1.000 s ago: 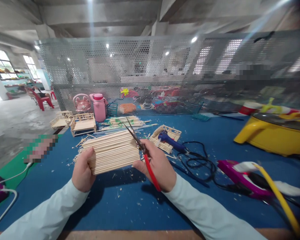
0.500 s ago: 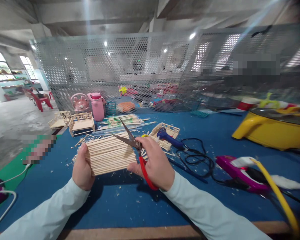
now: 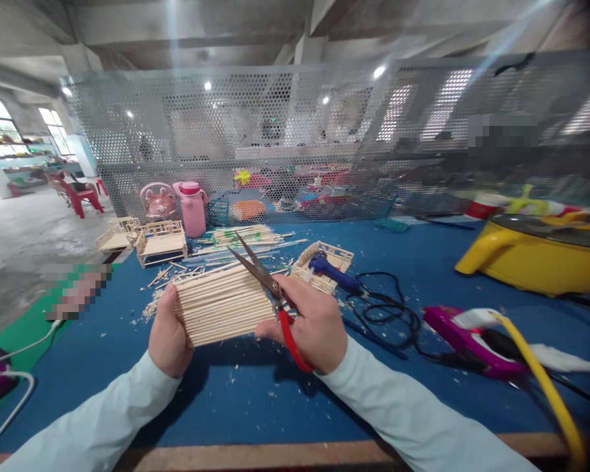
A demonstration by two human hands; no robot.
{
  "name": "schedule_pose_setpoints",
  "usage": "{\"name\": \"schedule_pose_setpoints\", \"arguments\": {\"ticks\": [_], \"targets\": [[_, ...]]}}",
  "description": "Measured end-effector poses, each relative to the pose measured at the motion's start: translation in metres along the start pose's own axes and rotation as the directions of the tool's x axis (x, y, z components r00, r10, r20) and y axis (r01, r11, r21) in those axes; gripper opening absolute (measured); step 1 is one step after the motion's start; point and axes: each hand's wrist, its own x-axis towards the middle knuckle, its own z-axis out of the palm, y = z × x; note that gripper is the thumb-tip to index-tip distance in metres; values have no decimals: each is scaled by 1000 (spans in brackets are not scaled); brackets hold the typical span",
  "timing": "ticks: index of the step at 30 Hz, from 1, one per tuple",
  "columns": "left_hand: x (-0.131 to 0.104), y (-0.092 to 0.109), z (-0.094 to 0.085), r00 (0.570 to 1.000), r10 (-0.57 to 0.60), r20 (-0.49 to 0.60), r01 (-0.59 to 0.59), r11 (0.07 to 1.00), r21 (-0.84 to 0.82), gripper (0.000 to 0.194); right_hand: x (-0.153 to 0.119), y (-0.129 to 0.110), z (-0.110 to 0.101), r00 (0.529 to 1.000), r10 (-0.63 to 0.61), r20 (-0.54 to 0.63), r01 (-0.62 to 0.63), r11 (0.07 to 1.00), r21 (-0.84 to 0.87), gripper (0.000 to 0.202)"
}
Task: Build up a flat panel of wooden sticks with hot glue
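Observation:
A flat panel of thin wooden sticks (image 3: 226, 305), laid side by side, is held tilted above the blue table. My left hand (image 3: 170, 334) grips its left edge, thumb on the near face. In my right hand (image 3: 314, 321) are red-handled scissors (image 3: 291, 344), their blades parted and pointing up and left across the panel's upper right part. The thumb of that hand also touches the panel's lower right corner. Behind the panel lie loose sticks (image 3: 246, 236) and scraps. A blue glue gun (image 3: 337, 272) rests on a small stick-built frame (image 3: 347, 254).
Miniature stick-built furniture (image 3: 162, 242) stands at the back left, near a pink bottle (image 3: 191, 210). To the right are a yellow electric pan (image 3: 531, 255), a purple power strip (image 3: 476, 344) and a black cord (image 3: 398, 314). A perforated metal screen (image 3: 255, 118) borders the far side.
Both hands, with the panel and scissors, have shifted slightly to the right. The scissor blades appear a little closer together than before.

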Motion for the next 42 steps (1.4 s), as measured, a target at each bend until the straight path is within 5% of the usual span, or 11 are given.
{"name": "schedule_pose_setpoints", "arguments": {"ticks": [5,11,21,42], "targets": [[1,2,1,1000,-14,-23,14,1000,-23,31,1,-4,-2,991,101,93,-113,984,136,50],[5,13,5,985,-167,-51,165,986,-39,44,3,-2,-1,968,218,123,-243,936,255,69],[23,25,-3,989,146,-40,-150,979,-135,46,-7,-7,14,964,129,231,-166,975,148,61],[20,20,-3,981,177,-80,-183,979,-85,46,-9,-10,15,997,-9,-72,6,999,-43,59]]}}
